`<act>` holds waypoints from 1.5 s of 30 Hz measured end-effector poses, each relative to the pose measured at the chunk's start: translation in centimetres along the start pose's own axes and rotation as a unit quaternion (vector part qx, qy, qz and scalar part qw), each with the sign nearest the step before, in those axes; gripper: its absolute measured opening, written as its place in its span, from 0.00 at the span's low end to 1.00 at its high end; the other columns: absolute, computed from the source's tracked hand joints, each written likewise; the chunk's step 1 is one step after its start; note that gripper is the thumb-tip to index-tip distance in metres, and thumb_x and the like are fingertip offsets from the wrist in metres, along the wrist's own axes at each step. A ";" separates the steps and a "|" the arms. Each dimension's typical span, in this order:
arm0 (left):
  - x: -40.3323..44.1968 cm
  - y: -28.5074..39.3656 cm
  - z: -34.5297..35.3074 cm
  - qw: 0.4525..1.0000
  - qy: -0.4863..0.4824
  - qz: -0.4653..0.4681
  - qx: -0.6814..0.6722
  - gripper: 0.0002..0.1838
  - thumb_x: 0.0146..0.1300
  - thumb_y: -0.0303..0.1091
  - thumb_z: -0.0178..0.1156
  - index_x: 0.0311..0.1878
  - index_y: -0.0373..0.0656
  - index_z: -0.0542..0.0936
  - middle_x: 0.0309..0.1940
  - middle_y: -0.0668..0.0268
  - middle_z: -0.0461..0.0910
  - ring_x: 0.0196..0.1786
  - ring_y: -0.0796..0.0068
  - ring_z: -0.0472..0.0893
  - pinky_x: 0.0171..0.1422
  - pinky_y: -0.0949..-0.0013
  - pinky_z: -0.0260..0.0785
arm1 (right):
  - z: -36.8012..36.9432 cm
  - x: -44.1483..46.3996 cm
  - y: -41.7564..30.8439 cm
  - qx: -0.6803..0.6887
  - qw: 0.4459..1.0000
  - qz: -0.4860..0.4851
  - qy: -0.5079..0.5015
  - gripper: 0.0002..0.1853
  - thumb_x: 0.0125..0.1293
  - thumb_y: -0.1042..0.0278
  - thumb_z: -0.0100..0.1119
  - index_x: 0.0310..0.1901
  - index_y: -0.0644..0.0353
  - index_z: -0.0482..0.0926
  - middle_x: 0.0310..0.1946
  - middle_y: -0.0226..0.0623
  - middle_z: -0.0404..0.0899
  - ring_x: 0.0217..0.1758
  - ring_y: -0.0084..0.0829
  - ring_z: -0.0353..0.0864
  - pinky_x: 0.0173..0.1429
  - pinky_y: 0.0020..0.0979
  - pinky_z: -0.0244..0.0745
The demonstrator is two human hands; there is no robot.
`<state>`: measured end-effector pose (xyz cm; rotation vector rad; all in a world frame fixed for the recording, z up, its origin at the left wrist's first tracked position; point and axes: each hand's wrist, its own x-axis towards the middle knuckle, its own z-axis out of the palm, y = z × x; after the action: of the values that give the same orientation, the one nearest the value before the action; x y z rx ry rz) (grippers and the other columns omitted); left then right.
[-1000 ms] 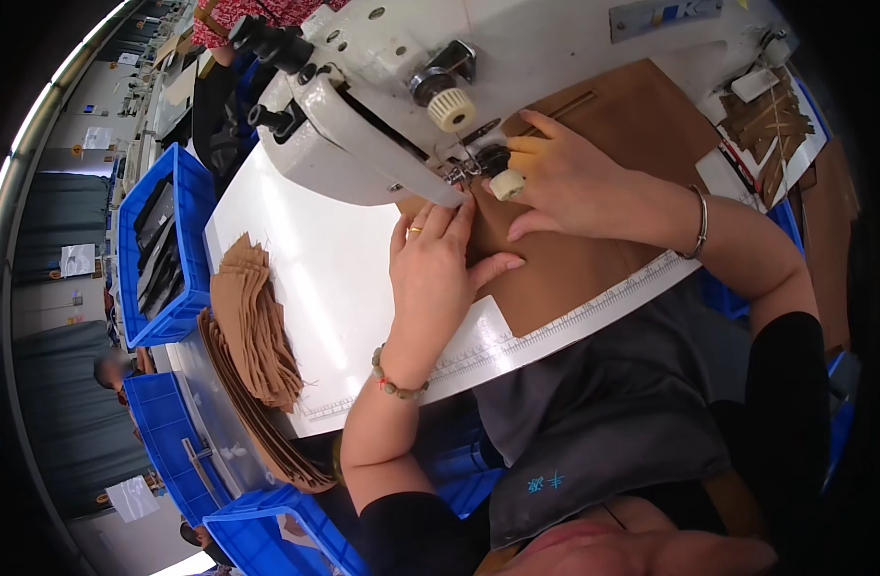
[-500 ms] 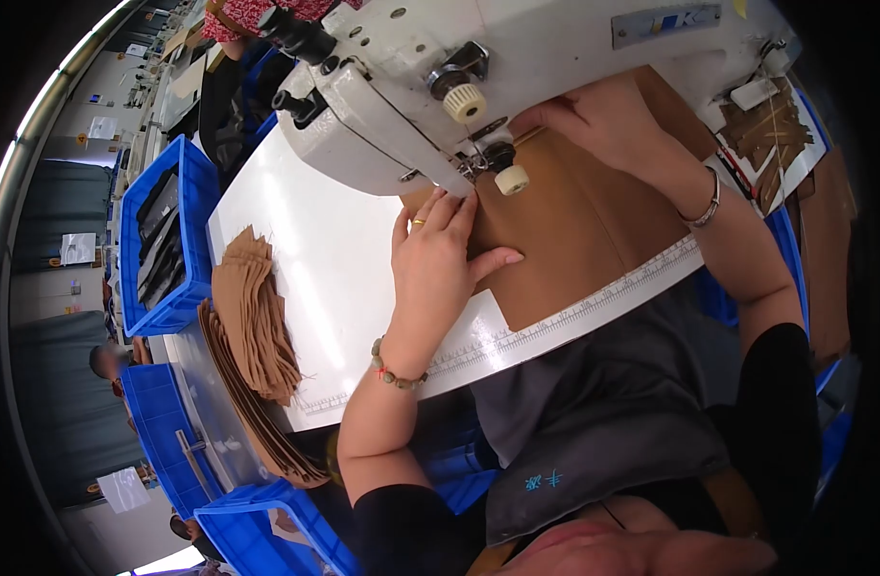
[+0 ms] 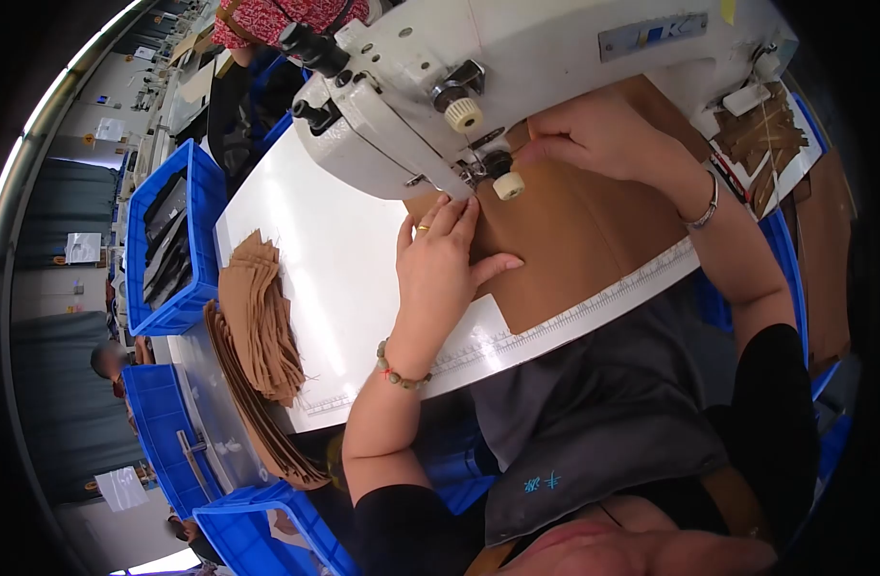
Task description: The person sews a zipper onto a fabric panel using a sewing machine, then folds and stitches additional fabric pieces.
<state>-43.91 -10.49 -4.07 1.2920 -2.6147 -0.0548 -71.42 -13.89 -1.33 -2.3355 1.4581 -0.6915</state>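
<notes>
A brown fabric piece (image 3: 565, 240) lies on the white table under the head of a white sewing machine (image 3: 546, 67). My left hand (image 3: 440, 254) rests flat on its left part, fingers stretched toward the presser foot and thumb spread out to the side. Behind the needle area, my right hand (image 3: 594, 139) has its thumb and fingers pinched together at the fabric's far part. The machine head partly covers those fingertips. A needle and thread parts (image 3: 474, 173) sit just beyond the left fingertips.
Stacked brown fabric strips (image 3: 258, 326) lie at the table's left. A blue crate (image 3: 176, 240) holds dark pieces; another blue crate (image 3: 171, 432) stands lower left. Brown scraps (image 3: 761, 134) lie right. A ruler strip (image 3: 603, 298) runs along the front edge. A person in red (image 3: 258, 24) is behind.
The view has shifted slightly, moving the machine a little. My right hand's fingers have changed pose and bent more at the fabric. My left hand stays in nearly the same place on it.
</notes>
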 end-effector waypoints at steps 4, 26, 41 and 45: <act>-0.1 -0.4 0.3 0.999 0.028 0.026 0.001 0.47 0.48 0.66 0.74 0.63 0.37 0.83 0.66 0.58 0.82 0.70 0.57 0.79 0.76 0.46 0.65 | 1.6 -0.6 0.8 -0.009 0.998 -0.062 -0.010 0.24 0.71 0.46 0.64 0.26 0.59 0.80 0.29 0.41 0.83 0.34 0.46 0.83 0.40 0.47 0.75; 0.7 -2.2 3.6 0.998 0.039 0.044 0.005 0.28 0.72 0.49 0.62 0.69 0.43 0.79 0.70 0.65 0.79 0.71 0.62 0.79 0.71 0.50 0.73 | 7.3 0.6 -16.4 0.221 0.910 -0.087 0.340 0.50 0.67 0.50 0.71 0.78 0.71 0.54 0.38 0.44 0.82 0.32 0.43 0.86 0.36 0.39 0.80; -1.2 0.3 3.7 0.995 0.022 0.097 0.003 0.25 0.71 0.45 0.64 0.66 0.42 0.82 0.71 0.59 0.78 0.71 0.55 0.79 0.72 0.54 0.73 | 5.0 -3.5 -13.7 0.273 0.914 -0.203 0.220 0.16 0.61 0.64 0.71 0.51 0.53 0.87 0.22 0.28 0.78 0.23 0.32 0.80 0.27 0.33 0.74; -2.2 0.4 2.9 0.994 0.019 0.106 -0.005 0.25 0.71 0.44 0.65 0.65 0.41 0.83 0.72 0.57 0.77 0.71 0.54 0.79 0.72 0.55 0.72 | 4.5 -4.9 -10.6 0.126 0.927 -0.250 0.250 0.18 0.62 0.62 0.72 0.55 0.53 0.87 0.28 0.30 0.81 0.27 0.32 0.82 0.29 0.33 0.75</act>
<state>-43.50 -8.69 -7.23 0.9958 -2.6989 -0.0084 -62.79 -4.81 -1.03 -2.4333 0.8324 -1.6031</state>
